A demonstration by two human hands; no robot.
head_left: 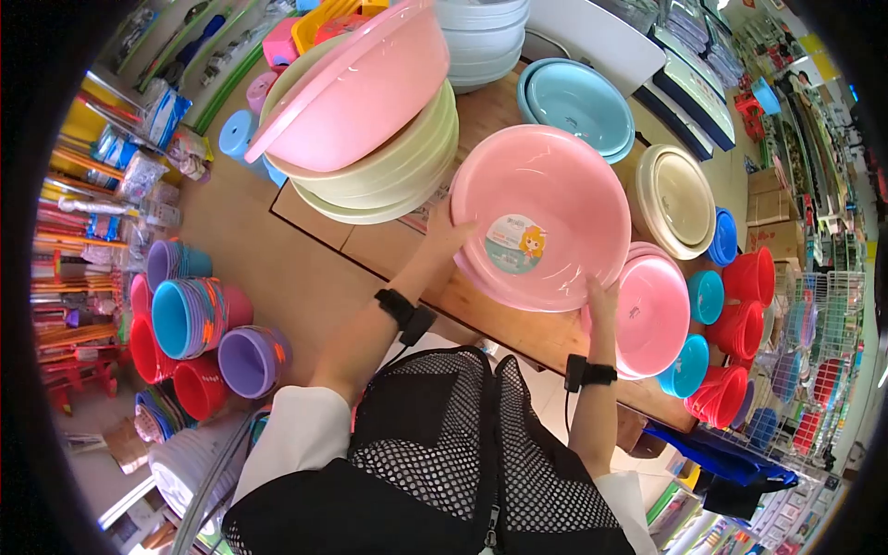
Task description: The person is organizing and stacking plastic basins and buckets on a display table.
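Observation:
A pink plastic basin (541,176) with a round cartoon label inside is tilted toward me over the wooden table (499,324). My left hand (447,233) is closed on its left rim, and my right hand (601,301) grips the lower right rim. Another pink edge shows below it at the lower left, so more than one basin may be nested there. Close to my right hand lies a stack of smaller pink basins (652,314). Left of my left hand, a large pink basin (370,92) leans on a stack of pale green basins (407,153).
Blue basins (583,106) and cream basins (680,199) stand behind. Small teal bowls (706,296) and red buckets (737,328) line the table's right side. Stacked buckets (185,319) stand on the floor at left. White basins (481,42) are piled at the back.

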